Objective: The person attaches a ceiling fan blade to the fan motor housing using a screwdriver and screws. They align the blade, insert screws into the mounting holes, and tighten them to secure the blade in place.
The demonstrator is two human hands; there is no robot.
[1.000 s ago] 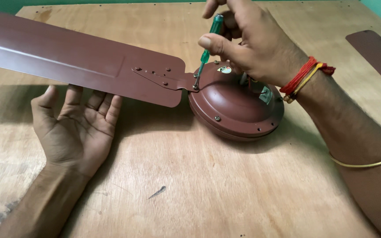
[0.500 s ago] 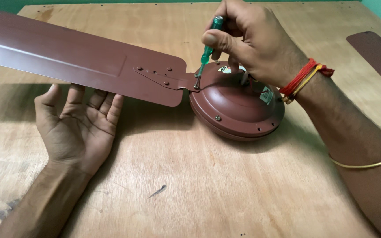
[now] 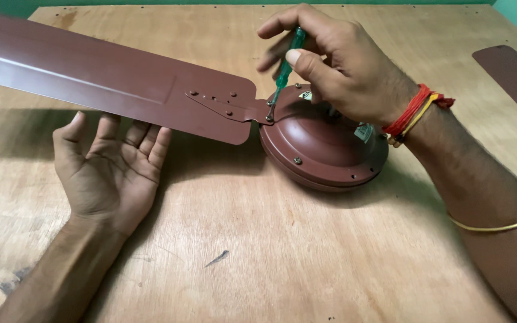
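The left hand [image 3: 112,167] lies palm-up and open under the long brown fan blade [image 3: 103,78], propping it; the blade looks thin, stiff and springy. Beyond it, the right hand [image 3: 342,72] pinches a green screwdriver [image 3: 283,70], tip at the blade bracket's screw on the heavy-looking motor housing [image 3: 324,146] on the wooden table [image 3: 270,251].

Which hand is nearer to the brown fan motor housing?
Right. The right hand is directly above the motor housing, holding a green screwdriver. The left hand lies palm-up under the fan blade, off to the housing's side.
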